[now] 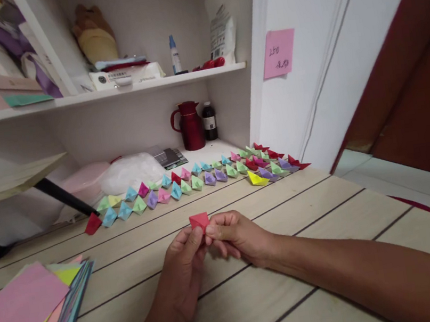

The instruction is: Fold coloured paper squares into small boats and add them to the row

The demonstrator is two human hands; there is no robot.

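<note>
A small piece of folded red paper (198, 220) is held up over the middle of the table. My left hand (187, 256) pinches its lower left side between thumb and fingers. From the right, my right hand (240, 235) grips the lower right edge, the two thumbs almost meeting. My fingers hide the bottom of the fold. Beyond my hands, several folded paper boats (163, 195) in many colours stand in rows along the back of the table. A yellow paper boat (258, 178) sits slightly forward of the others.
A stack of coloured paper sheets (23, 313) lies at the left on the wooden table (284, 301). Behind the boats, a shelf unit (139, 89) holds a red jug (191, 127), a dark bottle (209, 121) and a plastic bag (131, 172). A pink note (278, 53) is stuck up at right.
</note>
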